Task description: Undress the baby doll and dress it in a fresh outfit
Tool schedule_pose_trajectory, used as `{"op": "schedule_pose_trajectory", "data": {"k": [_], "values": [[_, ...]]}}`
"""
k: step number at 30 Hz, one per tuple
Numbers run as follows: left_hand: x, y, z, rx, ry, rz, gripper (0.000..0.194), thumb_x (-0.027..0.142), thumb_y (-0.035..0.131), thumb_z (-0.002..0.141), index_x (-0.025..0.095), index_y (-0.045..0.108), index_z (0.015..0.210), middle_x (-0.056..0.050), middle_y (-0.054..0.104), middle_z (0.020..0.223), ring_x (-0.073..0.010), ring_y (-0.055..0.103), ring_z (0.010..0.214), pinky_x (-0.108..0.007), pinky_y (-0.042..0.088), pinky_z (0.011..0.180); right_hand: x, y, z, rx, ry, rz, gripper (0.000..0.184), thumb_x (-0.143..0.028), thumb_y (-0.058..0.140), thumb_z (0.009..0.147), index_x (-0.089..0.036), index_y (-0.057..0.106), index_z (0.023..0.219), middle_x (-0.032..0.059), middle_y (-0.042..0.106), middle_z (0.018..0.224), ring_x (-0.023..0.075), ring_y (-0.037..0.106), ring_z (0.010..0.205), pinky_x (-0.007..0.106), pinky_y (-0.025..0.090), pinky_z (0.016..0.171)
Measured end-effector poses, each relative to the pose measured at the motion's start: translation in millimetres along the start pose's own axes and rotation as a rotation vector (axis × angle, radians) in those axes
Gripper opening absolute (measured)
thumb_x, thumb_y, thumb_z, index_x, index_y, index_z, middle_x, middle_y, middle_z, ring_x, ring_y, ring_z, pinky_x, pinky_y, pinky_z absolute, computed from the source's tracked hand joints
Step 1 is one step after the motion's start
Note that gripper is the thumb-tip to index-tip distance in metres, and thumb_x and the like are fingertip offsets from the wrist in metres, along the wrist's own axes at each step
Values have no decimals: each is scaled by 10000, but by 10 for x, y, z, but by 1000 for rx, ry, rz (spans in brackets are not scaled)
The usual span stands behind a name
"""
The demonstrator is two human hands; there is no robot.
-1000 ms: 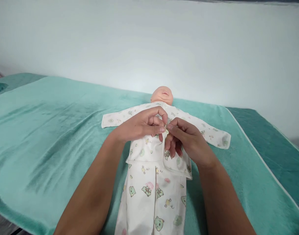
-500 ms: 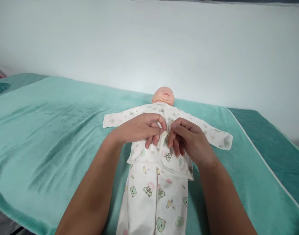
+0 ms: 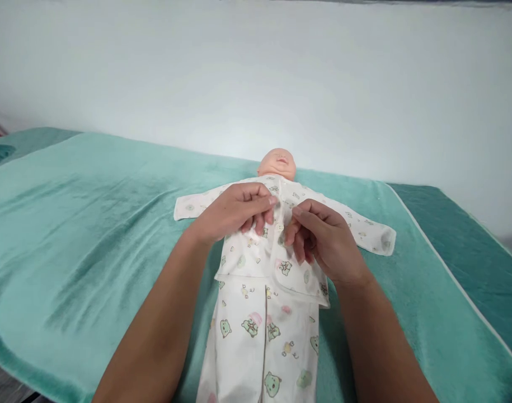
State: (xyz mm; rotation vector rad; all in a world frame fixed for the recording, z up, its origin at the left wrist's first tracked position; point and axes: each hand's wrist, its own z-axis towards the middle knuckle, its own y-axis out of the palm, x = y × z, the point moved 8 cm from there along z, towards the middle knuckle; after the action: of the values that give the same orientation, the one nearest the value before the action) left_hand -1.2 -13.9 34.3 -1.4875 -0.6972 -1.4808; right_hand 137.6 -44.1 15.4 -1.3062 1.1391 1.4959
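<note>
Left hand and right hand bend fingers, grip unclear; careless tugging could skew the white, bear-printed cloth shirt.

I have the baby doll lying on its back on the blanket, head end toward the wall behind it. Its shirt spreads with the left-side sleeve out to my left and the right-side sleeve to my right. The shirt's hem overlaps the top of the trousers, which run toward me between my forearms. My left hand is over the chest, left of the shirt's front edge; my right hand is right of it. Between them sits a fastener. An under-cloth extends past the blanket's right edge.
</note>
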Motion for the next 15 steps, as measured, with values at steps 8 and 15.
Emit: {"op": "schedule_pose_trajectory", "data": {"k": [8,15], "values": [[83,-117,80,389,394,415,249,329,494,982,239,661,1142,-45,675,1286,-199,586,1245,-371,481,1056,-100,-303,-9,461,-341,-109,114,-299,633,917,-241,720,872,12,739,1030,166,685,1003,298,570,848],[-17,70,201,182,317,626,443,349,328,1036,276,514,1432,-19,548,1500,-210,406,1462,-426,340,1215,-5,-181,163,306,-337,-524,321,-322,586,931,-305,689,1234,5,626,1398,228,515,1348,495,354,1189]]}}
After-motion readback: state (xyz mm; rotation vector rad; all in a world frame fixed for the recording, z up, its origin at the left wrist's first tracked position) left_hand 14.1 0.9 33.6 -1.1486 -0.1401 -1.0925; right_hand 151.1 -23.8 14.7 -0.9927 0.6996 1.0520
